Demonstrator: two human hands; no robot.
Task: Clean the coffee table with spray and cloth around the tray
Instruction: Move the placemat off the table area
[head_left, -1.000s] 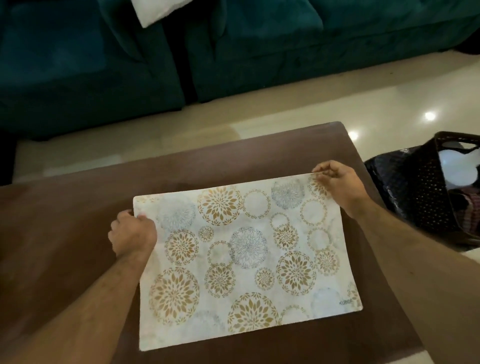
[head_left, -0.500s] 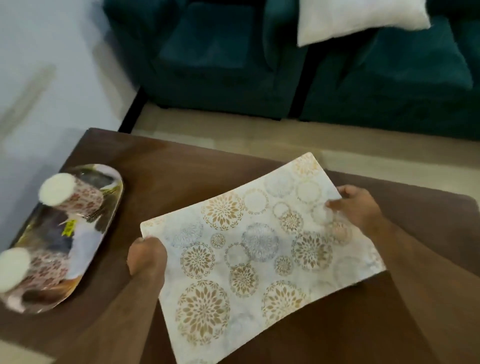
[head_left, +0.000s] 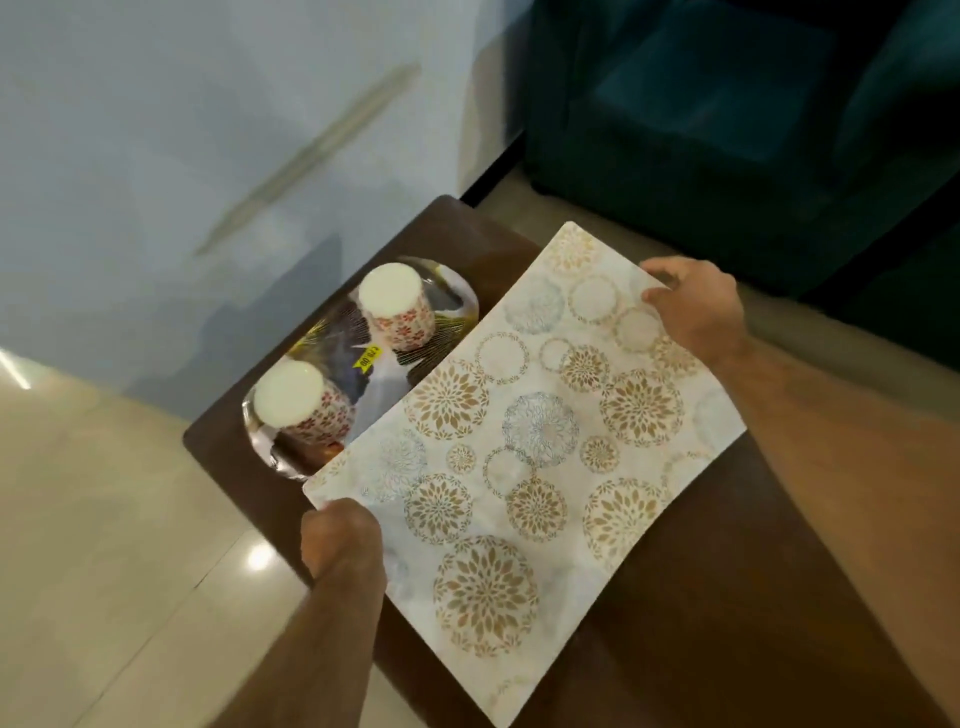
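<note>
Within the last second the mat (head_left: 524, 447) was lifted off the table (head_left: 727, 597) and swung toward the tray (head_left: 462, 301), its edge covering part of the tray. The left hand (head_left: 340, 540) and right hand (head_left: 696, 306) each pinched a mat edge. The table under the mat lay exposed for cleaning.

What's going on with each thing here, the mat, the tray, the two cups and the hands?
Placemat: lifted, gripped at two edges, overlapping the tray.
Left hand: shut on the placemat's near corner.
Right hand: shut on its far edge.
Tray: flat on the coffee table, partly covered.
Cups: upside down on the tray.
</note>
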